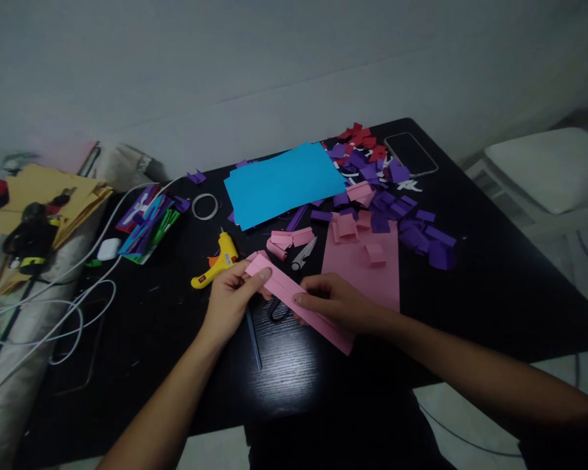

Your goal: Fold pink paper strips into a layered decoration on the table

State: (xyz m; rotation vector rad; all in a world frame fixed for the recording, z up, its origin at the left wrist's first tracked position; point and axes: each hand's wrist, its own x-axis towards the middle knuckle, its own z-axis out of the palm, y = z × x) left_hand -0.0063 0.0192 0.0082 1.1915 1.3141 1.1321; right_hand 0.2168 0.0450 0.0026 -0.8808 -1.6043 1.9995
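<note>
A folded pink paper strip [284, 287] slants between my two hands above the black table. My left hand [235, 290] pinches its upper left end, thumb on top. My right hand [326, 300] grips it past the middle, with the strip's lower end sticking out beyond the fingers. Partly hidden beneath lie scissors [304, 254], blades showing above the strip and a dark handle below. A yellow glue gun [220, 261] rests just beyond my left hand. Small folded pink pieces [284, 241] lie past the scissors. Under my right forearm is a pink sheet [372, 287].
Blue sheets [284, 183] lie at the back, beside heaps of purple pieces [382, 202] and red pieces [362, 137]. A phone [411, 155] sits at the far right corner. Left are a tape roll [204, 207], a box of paper strips [151, 222] and white cables [78, 313]. A glue stick [253, 339] lies in front.
</note>
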